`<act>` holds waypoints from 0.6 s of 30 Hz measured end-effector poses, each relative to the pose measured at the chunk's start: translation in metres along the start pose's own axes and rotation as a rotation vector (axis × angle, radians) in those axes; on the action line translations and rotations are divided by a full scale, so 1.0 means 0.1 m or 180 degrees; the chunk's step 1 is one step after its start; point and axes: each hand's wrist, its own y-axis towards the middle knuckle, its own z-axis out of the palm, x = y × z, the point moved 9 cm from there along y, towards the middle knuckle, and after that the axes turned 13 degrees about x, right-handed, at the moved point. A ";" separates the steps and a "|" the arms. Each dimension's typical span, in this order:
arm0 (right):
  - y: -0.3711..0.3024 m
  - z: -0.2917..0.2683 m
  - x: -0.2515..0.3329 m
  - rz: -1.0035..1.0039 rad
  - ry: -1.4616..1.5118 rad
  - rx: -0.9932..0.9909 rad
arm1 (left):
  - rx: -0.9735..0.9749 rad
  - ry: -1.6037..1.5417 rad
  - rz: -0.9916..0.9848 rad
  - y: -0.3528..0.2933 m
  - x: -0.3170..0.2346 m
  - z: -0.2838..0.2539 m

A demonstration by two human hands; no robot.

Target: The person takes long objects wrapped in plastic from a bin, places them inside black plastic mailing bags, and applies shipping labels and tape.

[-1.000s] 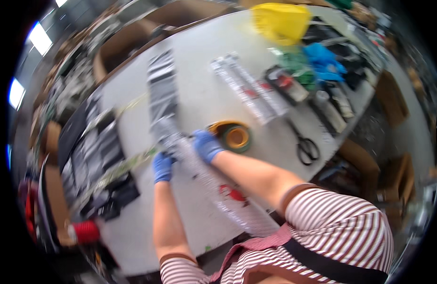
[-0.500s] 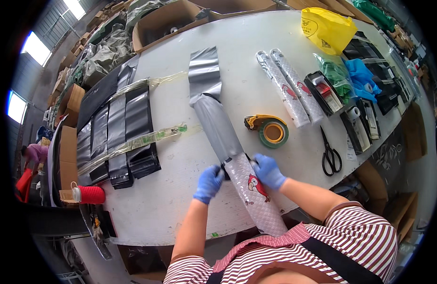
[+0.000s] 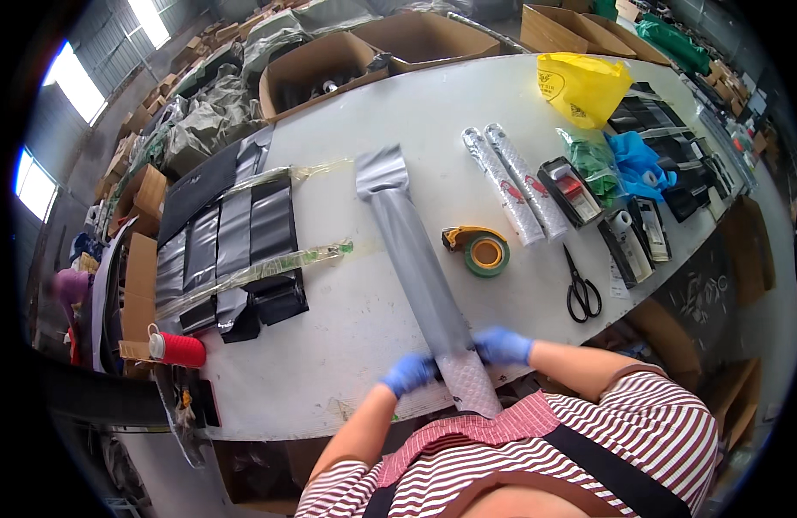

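Note:
A long grey plastic mailing bag point(image 3: 415, 272) lies on the table in front of me, its far end flat and folded. Inside it is a quilted silvery bubble-wrap roll point(image 3: 470, 386), whose near end sticks out of the bag's mouth and touches my front. At the left edge of that mouth, my left hand point(image 3: 409, 374), in a blue glove, is closed on the bag. My right hand point(image 3: 504, 346), gloved alike, grips the opposite edge; its fingertips are partly hidden. A tape dispenser point(image 3: 483, 250) and black scissors point(image 3: 581, 289) lie to the right.
Stacked grey and black bags point(image 3: 234, 250) are taped together on the left, near a red bottle point(image 3: 178, 349). Two bubble-wrap rolls point(image 3: 515, 186), small black boxes point(image 3: 571, 192) and a yellow bag point(image 3: 581, 89) lie right. Cardboard boxes point(image 3: 424, 41) line the far edge. A person point(image 3: 69, 289) is far left.
Both hands have moved toward me, pulling the bag's mouth down along the roll. The bag now covers most of the roll, including the red parrot print. The view has shifted slightly.

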 end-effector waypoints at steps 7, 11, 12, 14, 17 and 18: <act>-0.60 0.98 -0.24 0.0430 0.1183 0.0236 | 0.0116 -0.0694 0.0677 0.16 0.32 0.98; 0.33 -0.65 0.16 0.0692 0.0371 -0.0068 | -0.0963 0.0133 0.0383 0.29 -0.10 -0.50; 0.35 -0.88 0.01 0.1027 0.0869 -0.0623 | -0.1097 -0.0674 0.0430 0.26 -0.18 -0.78; 0.35 -0.62 -0.06 0.1101 0.0296 -0.0200 | -0.0643 -0.0360 0.0352 0.26 -0.12 -0.65; 0.07 -0.29 -0.02 0.1226 0.0393 -0.0050 | -0.0406 -0.0691 0.0554 0.22 0.23 -0.27; 0.04 -0.19 -0.09 0.1015 0.0535 -0.0266 | -0.0513 -0.0558 0.0522 0.24 0.18 -0.22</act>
